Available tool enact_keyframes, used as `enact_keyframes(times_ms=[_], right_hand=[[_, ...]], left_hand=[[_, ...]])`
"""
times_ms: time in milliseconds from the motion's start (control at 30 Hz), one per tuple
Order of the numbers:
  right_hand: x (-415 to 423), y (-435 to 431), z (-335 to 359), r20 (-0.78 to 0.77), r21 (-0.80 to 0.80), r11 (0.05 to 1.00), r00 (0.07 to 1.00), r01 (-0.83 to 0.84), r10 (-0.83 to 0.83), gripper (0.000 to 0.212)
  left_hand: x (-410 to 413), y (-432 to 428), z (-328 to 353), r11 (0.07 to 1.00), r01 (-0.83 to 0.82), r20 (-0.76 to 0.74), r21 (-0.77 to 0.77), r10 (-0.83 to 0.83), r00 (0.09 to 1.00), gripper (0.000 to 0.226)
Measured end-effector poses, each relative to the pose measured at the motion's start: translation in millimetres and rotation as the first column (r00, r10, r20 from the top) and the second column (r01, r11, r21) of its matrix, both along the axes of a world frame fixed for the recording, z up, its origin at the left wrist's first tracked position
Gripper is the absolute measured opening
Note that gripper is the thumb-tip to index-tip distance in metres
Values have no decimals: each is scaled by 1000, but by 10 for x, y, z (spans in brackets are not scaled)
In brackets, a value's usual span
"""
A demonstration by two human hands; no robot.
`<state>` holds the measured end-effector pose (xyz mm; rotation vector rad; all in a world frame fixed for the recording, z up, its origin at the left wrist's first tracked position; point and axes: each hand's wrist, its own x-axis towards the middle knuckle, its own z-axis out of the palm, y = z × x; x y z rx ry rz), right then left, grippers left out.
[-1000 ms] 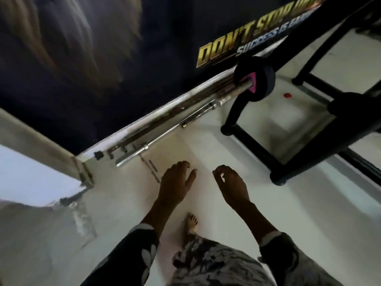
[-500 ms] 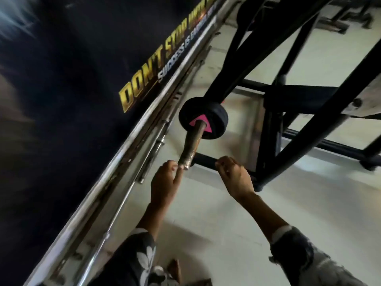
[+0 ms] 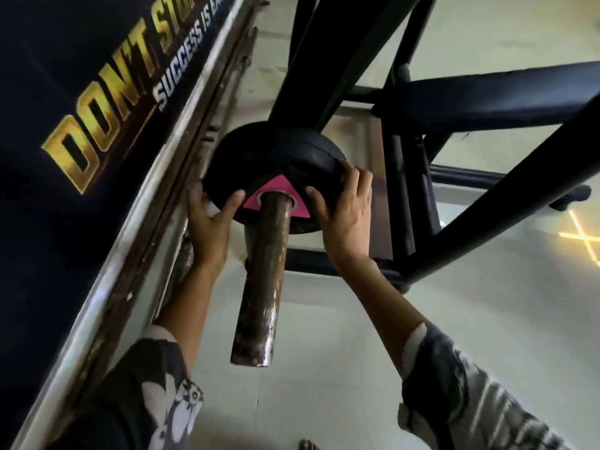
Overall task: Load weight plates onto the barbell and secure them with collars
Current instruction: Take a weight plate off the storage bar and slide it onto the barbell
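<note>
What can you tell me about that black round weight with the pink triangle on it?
The weight plate is a thick black disc, matte and rubbery-looking, with a rounded rim. A pink triangle label surrounds its centre hole, which has a pale metal ring. It sits on the barbell sleeve, a worn, rust-brown metal tube that pokes out toward the camera. The left hand grips its left edge and the right hand its right edge. A black rack frame crosses behind it. No collar is visible.

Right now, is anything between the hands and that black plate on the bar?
Nothing visible. The left hand and right hand already grip opposite edges of the black weight plate, which sits on the rusty barbell sleeve. No collar shows.
</note>
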<state>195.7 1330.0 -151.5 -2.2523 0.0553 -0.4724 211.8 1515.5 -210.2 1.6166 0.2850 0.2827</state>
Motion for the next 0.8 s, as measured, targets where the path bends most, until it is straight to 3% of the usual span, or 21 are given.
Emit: enact_keyframes(times_ms=[233,300,400,500,667,800], right_hand=[[-1,127,-41,18,113,984,990,140,-143,61],[12,105,-22,12,134,981,989,142,-145,60],[-97,26,-50,18,146,985,995,96,-99,62],[-222,-110,-134,21,174,984,999,41,-45,61],[-89,-153,-187,7,440,880,981,-179,196,46],[-105,-70,-244,95,464,875,990,-138,106,45]], left_hand=[[84,21,107,997,-78,78,-19,79,994,52],[46,20,144,996,-90,77,-28,92,993,56],[-143,25,141,998,-70,63,3,70,996,68],[-339,64,157,999,-53,62,13,52,997,64],[-259,112,257,1000,-3,62,-1,3,998,51],[-251,-42,254,983,-162,123,-90,173,977,61]])
